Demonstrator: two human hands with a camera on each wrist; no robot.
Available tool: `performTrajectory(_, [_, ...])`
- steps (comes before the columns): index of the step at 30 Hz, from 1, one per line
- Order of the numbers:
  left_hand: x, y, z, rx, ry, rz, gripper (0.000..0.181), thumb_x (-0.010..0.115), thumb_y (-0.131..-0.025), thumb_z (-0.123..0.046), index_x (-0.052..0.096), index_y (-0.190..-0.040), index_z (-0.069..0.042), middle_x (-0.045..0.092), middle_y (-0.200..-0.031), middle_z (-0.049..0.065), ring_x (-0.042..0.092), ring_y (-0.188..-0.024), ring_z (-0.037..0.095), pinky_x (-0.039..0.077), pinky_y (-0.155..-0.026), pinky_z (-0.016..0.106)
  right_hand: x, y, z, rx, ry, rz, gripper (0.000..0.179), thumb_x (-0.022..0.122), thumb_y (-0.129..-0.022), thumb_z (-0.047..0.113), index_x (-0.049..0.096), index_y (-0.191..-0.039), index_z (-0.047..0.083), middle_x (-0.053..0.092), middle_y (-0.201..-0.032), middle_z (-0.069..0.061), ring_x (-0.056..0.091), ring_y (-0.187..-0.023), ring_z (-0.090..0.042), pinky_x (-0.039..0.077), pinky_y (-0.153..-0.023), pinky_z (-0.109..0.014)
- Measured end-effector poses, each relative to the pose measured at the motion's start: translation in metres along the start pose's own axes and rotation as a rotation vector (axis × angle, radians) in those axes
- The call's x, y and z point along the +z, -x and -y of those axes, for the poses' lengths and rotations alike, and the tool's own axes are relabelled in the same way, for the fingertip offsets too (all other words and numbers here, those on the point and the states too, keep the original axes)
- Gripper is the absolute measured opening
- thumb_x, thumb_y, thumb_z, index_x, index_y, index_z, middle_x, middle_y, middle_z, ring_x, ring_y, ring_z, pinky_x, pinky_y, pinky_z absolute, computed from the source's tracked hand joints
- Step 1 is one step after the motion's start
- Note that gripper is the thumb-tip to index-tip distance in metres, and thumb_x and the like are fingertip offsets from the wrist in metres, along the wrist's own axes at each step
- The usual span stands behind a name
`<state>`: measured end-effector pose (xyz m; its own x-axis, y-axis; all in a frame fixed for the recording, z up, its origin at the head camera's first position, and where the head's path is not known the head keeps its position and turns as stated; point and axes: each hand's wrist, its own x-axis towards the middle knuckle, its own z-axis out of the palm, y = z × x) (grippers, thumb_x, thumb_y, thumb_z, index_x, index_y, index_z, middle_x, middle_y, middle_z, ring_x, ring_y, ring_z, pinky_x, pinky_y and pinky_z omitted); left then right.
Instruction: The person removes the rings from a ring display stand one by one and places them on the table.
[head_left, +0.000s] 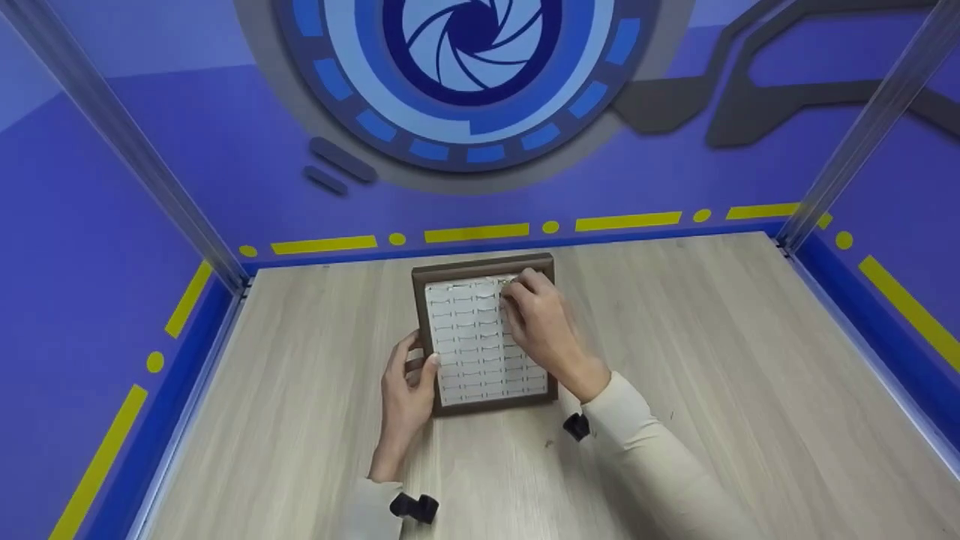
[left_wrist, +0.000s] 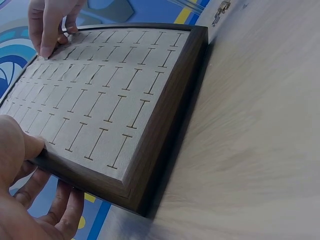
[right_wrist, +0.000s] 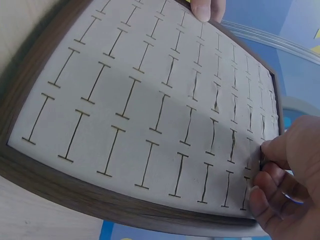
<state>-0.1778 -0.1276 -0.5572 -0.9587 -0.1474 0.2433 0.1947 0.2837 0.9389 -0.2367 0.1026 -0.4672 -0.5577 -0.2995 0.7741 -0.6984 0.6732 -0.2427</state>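
A brown-framed ring display tray (head_left: 491, 407) leans up toward me, its white padded insert (head_left: 466, 337) cut with rows of short slits. My left hand (head_left: 406, 394) grips the tray's left edge, thumb on the front and fingers behind the frame. At the top right of the insert, my right hand (head_left: 549, 322) pinches at a slit with thumb and fingertips. Between those fingers in the right wrist view, a small shiny ring-like piece (right_wrist: 292, 199) shows in part; the fingers hide the rest. Several slits near this hand gape and look wavy.
A pale wood-grain table (head_left: 712, 337) lies beneath, with blue printed walls (head_left: 165, 187) at the back and sides. Small bits (head_left: 549, 443) lie on the table near the right sleeve; the left wrist view shows a gold-coloured metal piece (left_wrist: 220, 12) there.
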Motion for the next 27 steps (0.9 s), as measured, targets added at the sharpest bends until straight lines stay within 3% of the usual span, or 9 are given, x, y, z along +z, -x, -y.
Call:
performTrajectory(8, [0.001,0.000,-0.002,-0.011,-0.017,0.006,0.051,0.064,-0.106,-0.009,0.051,-0.155,-0.009,0.061,-0.137,0.014,0.069,-0.110,0.029,0.061,-0.100,0.046,-0.002,-0.001,0.002,-0.004,-0.010,-0.009,0.007,0.073,-0.094,-0.004,0.072,-0.092,0.002,0.062,-0.090,-0.010,0.060,-0.081,-0.027,0.055,-0.072,-0.038])
performTrajectory(22, [0.000,0.000,-0.002,0.002,-0.007,0.004,0.050,0.065,-0.106,-0.008,0.052,-0.154,-0.009,0.062,-0.135,0.015,0.071,-0.109,0.029,0.061,-0.098,0.048,-0.008,0.000,-0.001,-0.007,-0.070,0.054,0.008,0.071,-0.094,-0.008,0.070,-0.094,0.001,0.060,-0.090,-0.011,0.058,-0.081,-0.026,0.054,-0.074,-0.037])
performTrajectory(27, [0.000,0.000,-0.002,0.010,-0.006,0.004,0.050,0.065,-0.106,-0.008,0.052,-0.154,-0.009,0.062,-0.135,0.014,0.071,-0.107,0.028,0.062,-0.097,0.046,-0.012,0.001,0.000,0.033,-0.073,0.092,0.008,0.071,-0.096,-0.006,0.071,-0.095,0.002,0.062,-0.092,-0.009,0.060,-0.084,-0.026,0.055,-0.077,-0.037])
